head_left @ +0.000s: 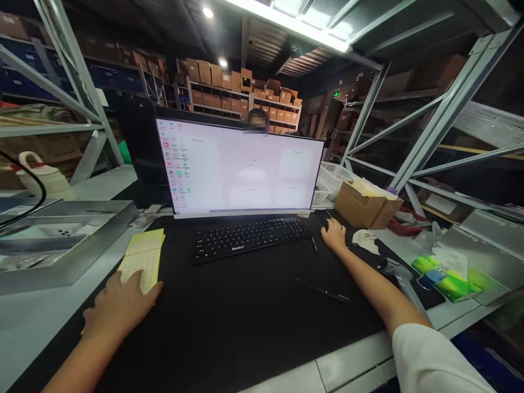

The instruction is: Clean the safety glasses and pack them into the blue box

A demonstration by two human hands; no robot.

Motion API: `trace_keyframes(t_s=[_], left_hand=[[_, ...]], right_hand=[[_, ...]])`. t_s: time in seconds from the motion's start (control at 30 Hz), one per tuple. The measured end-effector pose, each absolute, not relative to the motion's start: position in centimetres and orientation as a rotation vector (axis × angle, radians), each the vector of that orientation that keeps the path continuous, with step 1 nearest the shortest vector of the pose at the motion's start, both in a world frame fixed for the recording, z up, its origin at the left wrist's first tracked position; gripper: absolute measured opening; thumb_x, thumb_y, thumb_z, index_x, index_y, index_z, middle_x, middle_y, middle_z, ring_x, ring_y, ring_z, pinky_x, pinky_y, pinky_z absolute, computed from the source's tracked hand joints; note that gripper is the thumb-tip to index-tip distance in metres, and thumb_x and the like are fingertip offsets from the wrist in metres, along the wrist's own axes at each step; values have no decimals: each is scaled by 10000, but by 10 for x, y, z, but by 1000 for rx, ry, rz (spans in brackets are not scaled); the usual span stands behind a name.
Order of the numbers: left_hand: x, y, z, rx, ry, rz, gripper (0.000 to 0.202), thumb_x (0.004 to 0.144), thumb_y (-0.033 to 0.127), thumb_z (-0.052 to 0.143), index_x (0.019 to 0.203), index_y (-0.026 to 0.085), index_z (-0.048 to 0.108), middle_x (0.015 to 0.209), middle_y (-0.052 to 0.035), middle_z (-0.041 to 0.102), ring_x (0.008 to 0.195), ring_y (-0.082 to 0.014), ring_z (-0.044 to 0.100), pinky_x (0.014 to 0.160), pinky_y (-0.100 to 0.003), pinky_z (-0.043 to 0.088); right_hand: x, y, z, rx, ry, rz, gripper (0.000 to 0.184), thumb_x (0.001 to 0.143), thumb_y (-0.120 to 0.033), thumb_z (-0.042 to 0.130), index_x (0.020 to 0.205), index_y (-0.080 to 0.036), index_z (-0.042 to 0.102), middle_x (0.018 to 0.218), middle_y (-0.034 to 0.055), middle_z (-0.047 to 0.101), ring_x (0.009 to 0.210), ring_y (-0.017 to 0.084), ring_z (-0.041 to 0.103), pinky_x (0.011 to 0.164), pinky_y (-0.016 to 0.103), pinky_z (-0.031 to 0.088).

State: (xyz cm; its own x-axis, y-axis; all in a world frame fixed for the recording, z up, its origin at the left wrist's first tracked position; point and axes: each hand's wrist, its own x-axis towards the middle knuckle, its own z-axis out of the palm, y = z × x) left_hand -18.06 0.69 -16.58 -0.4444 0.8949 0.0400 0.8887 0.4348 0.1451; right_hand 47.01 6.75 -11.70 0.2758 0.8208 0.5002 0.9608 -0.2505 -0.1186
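My left hand (120, 303) is closed over the near end of a stack of yellow label sheets (145, 248), its thumb along the right edge. The sheets lie at the left of a black desk mat (229, 322). To the right of the black keyboard (249, 237), my right hand (334, 236) curves over what looks like a dark computer mouse, almost wholly hidden beneath the palm and fingers. Behind the keyboard stands a lit monitor (245, 169) with a pale pink desktop and icons on the left.
Pens lie on the mat, one a black pen (323, 292). On the right are a cardboard box (360, 204), a barcode scanner (399, 273) and a green tissue pack (446, 278). A grey metal tray (94, 234) stands left. Beyond the monitor, a person (257, 120) is partly visible.
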Motion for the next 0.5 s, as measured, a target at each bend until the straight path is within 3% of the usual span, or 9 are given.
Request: trace_keyframes(t_s=[0.2,0.37,0.5], left_hand=[[-184,15,-177,1677,2626,358,828,961,617,155,1562,166,500,1737,-182,274,1301,-474,597,1132,-602,484],[-182,11,-168,1775,2567,390,816,962,576,318,1569,74,532,1685,-262,330,1273,-493,620,1092,-603,519],[-190,-3,-150,1736,2448,237,869,929,654,497,1584,86,547,1721,-266,300,1500,-479,470,1223,-600,432]], right_hand=[[558,16,-78,-2224,-1425,-527,421,942,-435,589,1328,-304,693,1374,189,628,1327,494,523,999,712,443],[538,31,-112,-2170,-1438,-576,512,978,-520,655,1405,-237,642,1439,157,606,1343,372,550,1123,632,449],[472,80,-145,-2033,-1631,-567,552,1007,-565,625,1451,-237,634,1489,166,579,1328,348,578,1127,616,467]])
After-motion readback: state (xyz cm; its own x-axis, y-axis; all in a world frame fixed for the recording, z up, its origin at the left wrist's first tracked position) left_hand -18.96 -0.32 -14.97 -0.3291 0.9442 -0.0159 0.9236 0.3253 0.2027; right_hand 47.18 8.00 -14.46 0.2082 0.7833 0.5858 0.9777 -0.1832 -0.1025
